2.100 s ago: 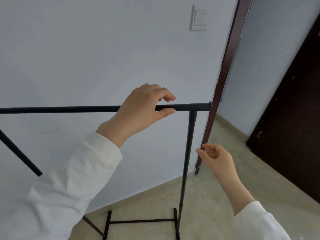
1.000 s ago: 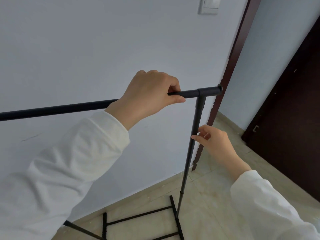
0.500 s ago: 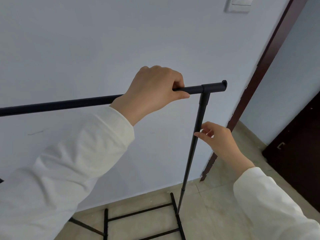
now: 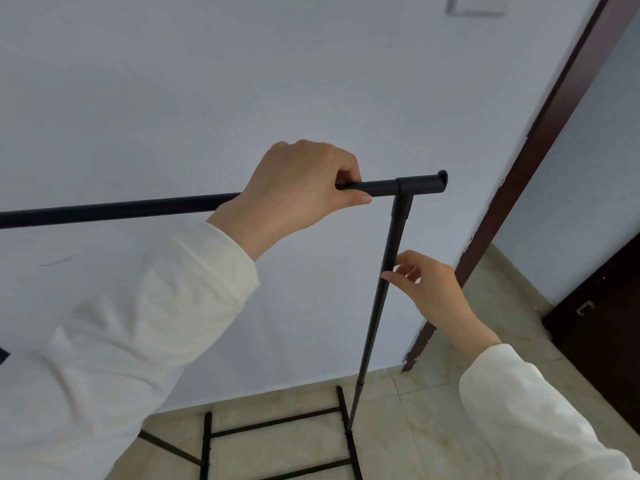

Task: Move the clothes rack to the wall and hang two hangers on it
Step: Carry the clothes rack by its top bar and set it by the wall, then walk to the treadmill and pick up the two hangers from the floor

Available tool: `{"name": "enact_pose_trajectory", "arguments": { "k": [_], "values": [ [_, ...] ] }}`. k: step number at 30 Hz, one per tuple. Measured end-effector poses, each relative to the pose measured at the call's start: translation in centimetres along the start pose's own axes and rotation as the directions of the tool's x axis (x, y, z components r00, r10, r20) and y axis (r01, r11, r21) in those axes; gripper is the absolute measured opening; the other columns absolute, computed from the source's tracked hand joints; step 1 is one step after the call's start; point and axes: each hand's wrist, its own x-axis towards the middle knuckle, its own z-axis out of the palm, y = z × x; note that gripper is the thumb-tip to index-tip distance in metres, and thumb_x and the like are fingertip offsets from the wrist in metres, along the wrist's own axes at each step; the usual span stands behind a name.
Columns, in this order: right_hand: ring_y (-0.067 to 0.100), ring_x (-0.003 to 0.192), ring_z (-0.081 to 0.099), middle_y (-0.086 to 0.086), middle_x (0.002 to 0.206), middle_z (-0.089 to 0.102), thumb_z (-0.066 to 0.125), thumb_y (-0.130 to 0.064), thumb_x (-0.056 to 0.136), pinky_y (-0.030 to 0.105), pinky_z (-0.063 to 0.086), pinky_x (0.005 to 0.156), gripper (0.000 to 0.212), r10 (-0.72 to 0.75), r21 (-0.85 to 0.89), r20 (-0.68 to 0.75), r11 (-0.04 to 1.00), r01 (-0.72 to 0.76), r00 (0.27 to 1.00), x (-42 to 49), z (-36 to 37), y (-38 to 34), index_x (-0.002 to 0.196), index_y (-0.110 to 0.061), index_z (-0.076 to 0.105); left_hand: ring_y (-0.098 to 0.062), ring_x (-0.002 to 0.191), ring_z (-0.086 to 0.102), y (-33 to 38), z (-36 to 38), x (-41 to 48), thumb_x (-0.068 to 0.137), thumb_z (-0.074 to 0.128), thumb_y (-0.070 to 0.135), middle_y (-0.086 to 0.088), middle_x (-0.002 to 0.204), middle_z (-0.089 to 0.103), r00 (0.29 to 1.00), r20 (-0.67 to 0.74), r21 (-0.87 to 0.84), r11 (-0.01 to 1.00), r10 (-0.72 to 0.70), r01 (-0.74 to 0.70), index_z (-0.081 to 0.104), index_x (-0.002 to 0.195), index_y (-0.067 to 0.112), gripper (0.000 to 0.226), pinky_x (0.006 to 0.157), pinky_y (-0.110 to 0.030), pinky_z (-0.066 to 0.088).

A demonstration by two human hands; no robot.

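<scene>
A black metal clothes rack stands close to a pale wall, its top bar running from the left edge to a T-joint at centre right. My left hand is wrapped around the top bar just left of that joint. Lower down, my right hand touches the right upright post with thumb and fingertips, fingers loosely curled around it. The rack's base bars lie on the tiled floor at the bottom centre. No hangers are in view.
A dark red door frame rises just right of the rack's end. A dark door stands at the far right. A light switch sits high on the wall. Beige floor tiles spread below.
My right hand came in from open air to the right upright post. My left hand tightened on the top bar. The rack end sits closer to the wall, and my view shifted left.
</scene>
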Motion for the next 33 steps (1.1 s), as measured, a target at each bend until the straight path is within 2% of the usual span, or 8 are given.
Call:
{"name": "enact_pose_trajectory", "arguments": {
  "k": [5, 13, 20, 24, 27, 29, 31, 33],
  "values": [
    [0.016, 0.077, 0.054, -0.004, 0.081, 0.059, 0.061, -0.032, 0.083, 0.025, 0.041, 0.071, 0.029, -0.002, 0.051, -0.009, 0.999, 0.002, 1.000, 0.2, 0.2, 0.5, 0.107, -0.015, 0.060, -0.015, 0.092, 0.060, 0.3, 0.1, 0.2, 0.083, 0.054, 0.048, 0.010, 0.096, 0.067, 1.000, 0.003, -0.024, 0.999, -0.021, 0.021, 0.066, 0.095, 0.029, 0.025, 0.075, -0.027, 0.032],
    [0.011, 0.072, 0.052, -0.003, 0.082, 0.061, 0.061, -0.032, 0.083, 0.014, 0.040, 0.061, 0.025, 0.026, 0.099, -0.015, 0.995, -0.025, 1.000, -0.3, 0.4, 0.6, 0.103, -0.018, 0.060, -0.014, 0.090, 0.058, 0.3, 0.0, -0.3, 0.082, 0.055, 0.048, 0.013, 0.090, 0.064, 0.998, 0.047, -0.108, 0.993, -0.047, 0.052, 0.065, 0.095, 0.030, 0.024, 0.067, -0.026, 0.035],
    [0.012, 0.078, 0.059, -0.003, 0.088, 0.064, 0.058, -0.037, 0.083, 0.020, 0.045, 0.062, 0.034, 0.250, 0.302, -0.068, 0.928, -0.218, 0.966, -2.8, 0.6, 0.5, 0.111, -0.019, 0.059, -0.017, 0.098, 0.056, -0.7, -0.1, -1.0, 0.084, 0.052, 0.049, 0.009, 0.101, 0.061, 0.997, 0.075, -0.144, 0.990, 0.026, -0.015, 0.063, 0.101, 0.029, 0.028, 0.077, -0.028, 0.036],
    [0.005, 0.072, 0.057, -0.001, 0.094, 0.064, 0.054, -0.030, 0.088, 0.016, 0.043, 0.060, 0.031, 0.421, 0.507, -0.132, 0.807, -0.305, 0.897, -6.5, 0.8, 0.6, 0.113, -0.012, 0.058, -0.021, 0.111, 0.053, -1.2, 1.0, -2.2, 0.087, 0.050, 0.043, 0.001, 0.116, 0.062, 0.983, -0.151, -0.178, 0.975, 0.107, -0.133, 0.060, 0.116, 0.023, 0.036, 0.090, -0.030, 0.037],
    [0.004, 0.072, 0.057, -0.006, 0.084, 0.063, 0.054, -0.029, 0.088, 0.016, 0.042, 0.059, 0.021, 0.551, 0.617, -0.177, 0.708, -0.344, 0.816, -10.5, 2.1, 1.4, 0.105, -0.017, 0.058, -0.023, 0.105, 0.054, -0.4, 2.8, -4.2, 0.089, 0.050, 0.032, -0.001, 0.106, 0.067, 0.925, -0.351, -0.327, 0.907, 0.143, -0.265, 0.064, 0.107, 0.016, 0.028, 0.089, -0.025, 0.033],
    [0.006, 0.071, 0.057, -0.008, 0.079, 0.062, 0.054, -0.027, 0.088, 0.018, 0.043, 0.061, 0.016, 0.612, 0.662, -0.183, 0.655, -0.364, 0.770, -13.0, 3.1, 2.1, 0.100, -0.017, 0.059, -0.023, 0.108, 0.054, 0.6, 4.6, -5.8, 0.089, 0.049, 0.029, 0.000, 0.101, 0.069, 0.894, -0.420, -0.317, 0.898, 0.156, -0.305, 0.066, 0.102, 0.015, 0.025, 0.093, -0.025, 0.030],
    [0.008, 0.070, 0.058, -0.007, 0.078, 0.062, 0.055, -0.026, 0.088, 0.019, 0.044, 0.060, 0.015, 0.675, 0.700, -0.201, 0.606, -0.379, 0.710, -16.3, 3.8, 2.9, 0.098, -0.016, 0.059, -0.019, 0.108, 0.054, 2.4, 7.1, -7.9, 0.090, 0.046, 0.027, 0.002, 0.102, 0.067, 0.940, -0.323, -0.485, 0.833, 0.112, -0.267, 0.065, 0.102, 0.015, 0.026, 0.091, -0.019, 0.031],
    [0.009, 0.068, 0.058, -0.006, 0.077, 0.062, 0.054, -0.024, 0.088, 0.019, 0.045, 0.059, 0.011, 0.736, 0.740, -0.229, 0.557, -0.378, 0.637, -20.0, 3.8, 3.7, 0.094, -0.016, 0.059, -0.013, 0.105, 0.053, 5.1, 10.0, -10.2, 0.092, 0.045, 0.026, 0.007, 0.104, 0.063, 0.997, -0.043, -0.750, 0.658, 0.065, -0.075, 0.063, 0.105, 0.016, 0.025, 0.085, -0.015, 0.034]
  ]
}}
